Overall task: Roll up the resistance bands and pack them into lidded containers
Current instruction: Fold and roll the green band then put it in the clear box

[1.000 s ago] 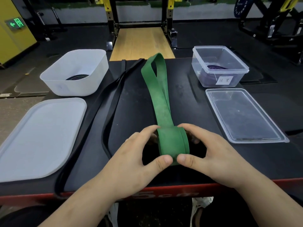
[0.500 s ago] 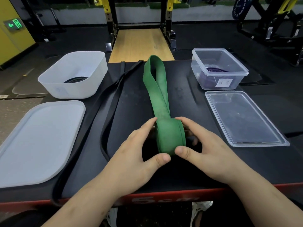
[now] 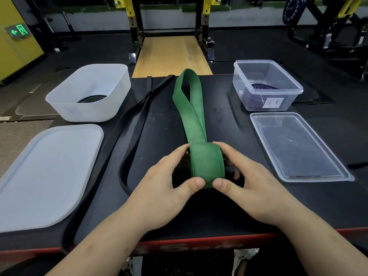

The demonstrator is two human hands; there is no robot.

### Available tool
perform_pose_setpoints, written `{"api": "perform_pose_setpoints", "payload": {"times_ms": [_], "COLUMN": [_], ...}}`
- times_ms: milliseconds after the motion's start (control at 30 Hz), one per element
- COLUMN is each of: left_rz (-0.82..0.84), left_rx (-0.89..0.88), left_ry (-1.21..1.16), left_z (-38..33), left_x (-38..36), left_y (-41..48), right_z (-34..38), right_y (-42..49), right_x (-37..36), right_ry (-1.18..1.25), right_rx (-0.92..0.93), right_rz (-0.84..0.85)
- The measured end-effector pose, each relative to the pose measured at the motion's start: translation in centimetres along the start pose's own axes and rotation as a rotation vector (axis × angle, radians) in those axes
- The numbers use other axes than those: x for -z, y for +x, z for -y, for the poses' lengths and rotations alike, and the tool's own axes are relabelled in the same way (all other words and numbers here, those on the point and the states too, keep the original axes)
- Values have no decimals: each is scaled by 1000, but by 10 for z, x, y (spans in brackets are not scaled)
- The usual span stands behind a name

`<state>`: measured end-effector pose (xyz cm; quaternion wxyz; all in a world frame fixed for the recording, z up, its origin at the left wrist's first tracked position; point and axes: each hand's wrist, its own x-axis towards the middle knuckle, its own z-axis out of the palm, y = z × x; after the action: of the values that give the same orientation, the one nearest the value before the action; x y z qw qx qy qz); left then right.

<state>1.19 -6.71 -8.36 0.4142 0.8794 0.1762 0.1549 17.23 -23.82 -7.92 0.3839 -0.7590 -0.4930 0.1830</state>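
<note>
Both hands grip a half-rolled green band (image 3: 194,120) at the middle of the black desk (image 3: 229,136)

The left hand (image 3: 165,188) and the right hand (image 3: 256,186) curl round the rolled end of the green band from either side, thumbs nearly meeting on its near face and fingers (image 3: 179,154) closed over its far top edge; the unrolled tail runs away across the desk and ends in a raised loop near the far edge. A long black band (image 3: 137,120) lies loose just left of it. At far left stands a white tub (image 3: 89,80) with a coiled black band (image 3: 92,99) inside, its white lid (image 3: 45,172) lying nearer. At far right a clear container (image 3: 278,105) holds a purple band (image 3: 262,87), its clear lid (image 3: 298,146) flat on the desk in front of it
</note>
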Motion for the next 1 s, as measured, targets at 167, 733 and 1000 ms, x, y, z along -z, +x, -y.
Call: {"api": "perform_pose_setpoints", "payload": {"times_ms": [167, 733, 1000], "left_rz": [26, 84, 62], "left_rx": [-28, -18, -15], "left_ry": [-31, -49, -37], "left_z": [-5, -1, 2], "left_x": [1, 4, 2], "left_y": [-13, -29, -20], "right_z": [5, 8, 2], "right_y": [-11, -19, -17], "right_x": [-2, -4, -1], "right_ry": [51, 108, 107], "right_rx": [72, 30, -3], "right_rz": [-6, 12, 30]}}
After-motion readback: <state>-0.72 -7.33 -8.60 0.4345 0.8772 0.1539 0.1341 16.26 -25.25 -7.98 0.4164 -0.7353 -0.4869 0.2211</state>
